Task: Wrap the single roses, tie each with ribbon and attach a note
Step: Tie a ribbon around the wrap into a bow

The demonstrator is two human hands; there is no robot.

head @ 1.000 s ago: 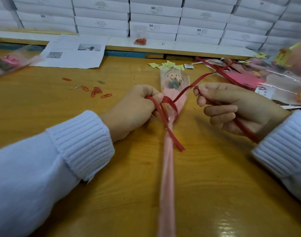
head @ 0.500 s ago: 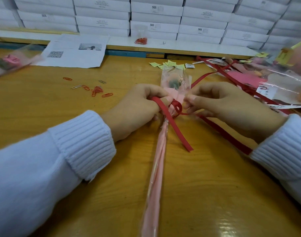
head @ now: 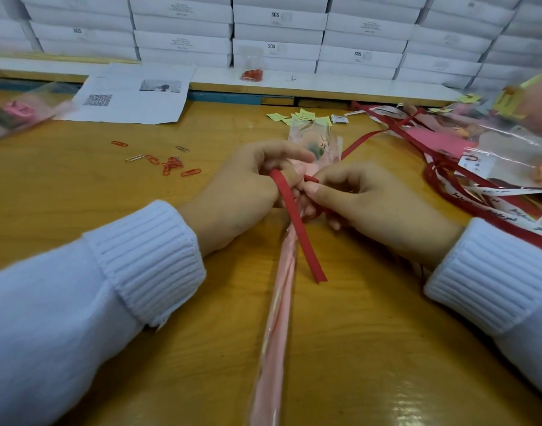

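Tying stage: the single rose (head: 279,302), already sleeved, lies lengthwise on the counter (head: 79,186) while left hand (head: 248,195) and right hand (head: 371,204) curl their fingers (head: 282,153) tight on the red ribbon (head: 298,224) at its neck, the knot apparently unfinished; yellow notes (head: 306,115) lie unattached beyond.

Table (head: 371,348): varnished wood, glossy. Rose sleeve (head: 272,333): clear shiny plastic film over pink. Ribbon (head: 300,232): matt red fabric. Cuffs (head: 146,259): ribbed white knit.
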